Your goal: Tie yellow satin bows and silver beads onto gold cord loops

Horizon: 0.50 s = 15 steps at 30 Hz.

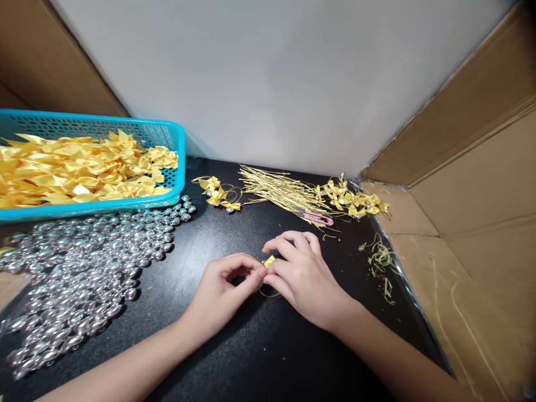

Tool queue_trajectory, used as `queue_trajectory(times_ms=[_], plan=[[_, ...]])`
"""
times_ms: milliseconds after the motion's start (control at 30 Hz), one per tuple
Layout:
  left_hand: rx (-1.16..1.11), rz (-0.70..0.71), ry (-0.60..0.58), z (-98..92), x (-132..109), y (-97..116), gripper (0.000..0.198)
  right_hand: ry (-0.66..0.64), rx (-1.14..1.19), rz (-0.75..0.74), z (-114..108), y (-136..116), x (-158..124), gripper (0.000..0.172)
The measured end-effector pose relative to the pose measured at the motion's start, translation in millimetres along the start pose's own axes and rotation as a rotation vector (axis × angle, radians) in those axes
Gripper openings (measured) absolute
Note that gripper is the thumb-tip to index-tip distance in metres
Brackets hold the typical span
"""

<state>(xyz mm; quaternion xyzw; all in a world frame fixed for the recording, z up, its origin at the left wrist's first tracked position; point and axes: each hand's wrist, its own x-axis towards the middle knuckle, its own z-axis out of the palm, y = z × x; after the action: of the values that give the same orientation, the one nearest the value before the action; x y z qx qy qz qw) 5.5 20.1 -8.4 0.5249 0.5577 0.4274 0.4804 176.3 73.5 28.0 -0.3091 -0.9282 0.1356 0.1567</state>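
My left hand [221, 290] and my right hand [299, 273] meet over the middle of the black table [259, 357]. Both pinch a small yellow ribbon bow [268, 261] between fingertips, with a thin gold wire loop [268, 292] hanging under it. The left thumb and forefinger close on the bow from the left. My right hand curls around it from the right, fingers bent.
A turquoise basket [178, 162] of yellow ribbon bows stands at the back left. Several silver beads [84, 268] lie spread in front of it. Gold wires [280, 190], pink scissors [320, 218] and finished bows [355, 201] lie at the back. Cardboard walls [473, 195] stand on the right.
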Motion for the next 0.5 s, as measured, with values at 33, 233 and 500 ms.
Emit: queue_trajectory(times_ms=[33,233,500], plan=[[-0.010,-0.010,0.005,-0.2,0.0,-0.1,0.014,0.002,0.014,0.011,0.5,-0.7,-0.5,0.015],[0.011,0.038,0.094,-1.0,0.2,0.3,0.013,0.096,0.188,0.220,8.8,-6.7,-3.5,0.005],[-0.021,0.055,0.224,-4.8,2.0,2.5,0.009,0.164,0.184,0.252,7.4,-13.3,-3.7,0.012]])
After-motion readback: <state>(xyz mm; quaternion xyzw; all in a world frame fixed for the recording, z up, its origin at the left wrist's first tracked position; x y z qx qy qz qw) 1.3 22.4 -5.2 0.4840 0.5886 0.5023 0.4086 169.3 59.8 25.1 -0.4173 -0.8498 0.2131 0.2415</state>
